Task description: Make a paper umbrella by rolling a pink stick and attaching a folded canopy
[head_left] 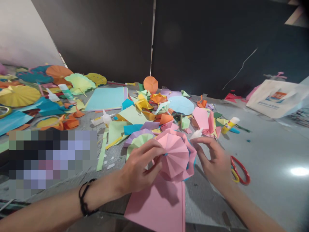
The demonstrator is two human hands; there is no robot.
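Note:
A pink pleated paper disc (175, 154) faces me at the table's near edge, a tiny blue bit at its centre. My left hand (145, 161), wearing a black cord bracelet on the wrist, pinches its left side. Behind the disc, a wavy pink paper edge with blue beneath it sticks out to the right. My right hand (213, 158) is curved beside that edge, fingers apart, with nothing visible between them. Just beyond its fingertips lies a white glue bottle (196, 133). Pink paper sheets (156, 206) lie below the disc, partly over the table edge.
Coloured paper scraps (142, 116) are heaped beyond my hands. Red-handled scissors (242, 172) lie right of my right hand, near a yellow glue stick (230, 125). More pleated paper shapes (20, 95) sit at left. A white bag (275, 98) stands at far right.

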